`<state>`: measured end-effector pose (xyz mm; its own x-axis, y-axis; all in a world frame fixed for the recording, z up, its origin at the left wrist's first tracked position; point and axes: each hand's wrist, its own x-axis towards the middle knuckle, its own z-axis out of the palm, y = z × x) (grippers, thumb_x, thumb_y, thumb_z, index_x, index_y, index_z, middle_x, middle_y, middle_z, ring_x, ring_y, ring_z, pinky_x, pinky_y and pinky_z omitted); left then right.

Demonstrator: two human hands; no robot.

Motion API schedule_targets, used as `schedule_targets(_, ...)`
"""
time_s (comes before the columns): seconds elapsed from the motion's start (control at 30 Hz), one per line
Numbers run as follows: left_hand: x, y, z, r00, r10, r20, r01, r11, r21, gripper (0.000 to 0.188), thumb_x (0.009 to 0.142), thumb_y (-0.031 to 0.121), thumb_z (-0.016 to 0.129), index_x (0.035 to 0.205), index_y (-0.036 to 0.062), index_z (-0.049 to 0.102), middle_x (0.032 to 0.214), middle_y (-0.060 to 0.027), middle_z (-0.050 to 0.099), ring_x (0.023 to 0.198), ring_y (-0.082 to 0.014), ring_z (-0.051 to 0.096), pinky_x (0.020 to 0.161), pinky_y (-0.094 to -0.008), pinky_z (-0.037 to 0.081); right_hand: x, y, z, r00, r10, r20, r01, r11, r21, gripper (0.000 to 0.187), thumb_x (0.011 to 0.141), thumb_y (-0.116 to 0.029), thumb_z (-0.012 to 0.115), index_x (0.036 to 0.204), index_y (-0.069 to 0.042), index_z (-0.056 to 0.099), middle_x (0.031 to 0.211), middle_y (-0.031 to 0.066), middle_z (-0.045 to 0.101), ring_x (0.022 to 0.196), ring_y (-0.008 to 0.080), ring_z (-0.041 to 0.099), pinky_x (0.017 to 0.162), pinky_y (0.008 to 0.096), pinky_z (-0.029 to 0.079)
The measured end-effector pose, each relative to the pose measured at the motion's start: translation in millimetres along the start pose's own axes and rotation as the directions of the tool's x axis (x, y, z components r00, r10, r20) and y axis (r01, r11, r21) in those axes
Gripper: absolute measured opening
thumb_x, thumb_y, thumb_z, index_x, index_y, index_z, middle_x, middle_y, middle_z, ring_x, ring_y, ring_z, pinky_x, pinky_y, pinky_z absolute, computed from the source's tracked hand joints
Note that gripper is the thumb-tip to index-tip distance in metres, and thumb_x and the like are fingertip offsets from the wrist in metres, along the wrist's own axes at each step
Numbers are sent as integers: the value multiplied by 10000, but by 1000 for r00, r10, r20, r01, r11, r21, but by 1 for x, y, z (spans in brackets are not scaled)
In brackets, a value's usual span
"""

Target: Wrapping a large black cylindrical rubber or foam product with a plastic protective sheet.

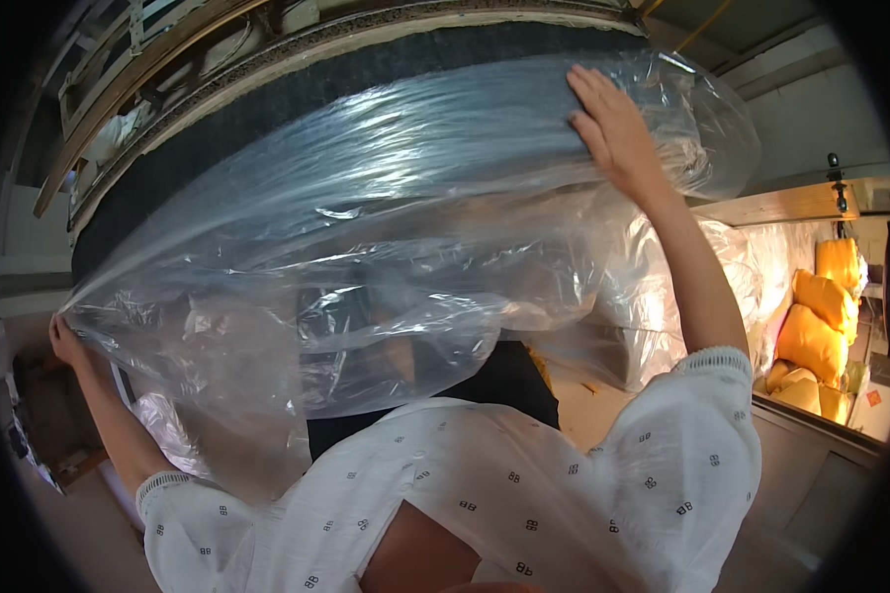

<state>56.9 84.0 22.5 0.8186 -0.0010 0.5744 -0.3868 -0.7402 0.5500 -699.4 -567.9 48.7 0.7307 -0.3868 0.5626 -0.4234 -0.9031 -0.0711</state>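
Note:
A large sheet of clear plastic film (366,148) spreads over a dark work surface (119,203) and drapes down its near edge in loose folds. At the far left, my left hand (65,339) is closed on a gathered corner of the film, from which creases fan out to the right. My right hand (613,128) lies flat on the film near the right end of the surface, fingers stretched out. Past that hand, a crumpled part of the film hangs over the right end.
Behind the surface runs a wooden rail (148,94). More crumpled clear film (653,296) lies at lower right, beside a wooden ledge (781,205). Yellow bundles (816,331) are piled beyond a doorway at the right. A brown box-like object (64,415) stands low at the left.

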Motion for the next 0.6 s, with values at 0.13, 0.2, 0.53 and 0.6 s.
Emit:
schedule_targets(0.13,29,18,-56,911,-317,263,408,784,-468,357,877,246,604,1168,40,582,1103,-76,610,975,-198,572,877,-293,447,-32,-22,-24,996,-30,84,30,1000,-1,360,846,-226,562,1150,-33,560,1215,94,540,1077,305,502,900,363,425)
schedule_targets(0.2,23,15,-91,905,-303,298,419,751,-509,370,880,255,602,1181,42,573,1108,-79,606,993,-193,564,882,-291,445,-30,-18,-25,997,8,72,-6,1000,-28,336,845,-212,560,1128,-31,573,1178,93,556,1027,299,513,867,369,436)
schedule_targets(0.53,-13,18,-261,929,-168,331,215,970,-113,448,876,311,614,1203,11,558,1144,-46,584,1036,-125,524,892,-242,404,-12,37,6,974,223,-26,-207,937,282,221,790,-204,651,964,-71,621,828,54,545,740,208,523,670,318,439)
schedule_targets(0.6,-41,4,-264,913,-184,364,254,955,-153,446,875,316,615,1199,14,561,1130,-39,587,1016,-119,529,880,-234,408,-6,45,0,914,366,172,-404,811,423,255,746,-217,706,913,-50,609,697,-1,439,682,125,459,639,268,404)
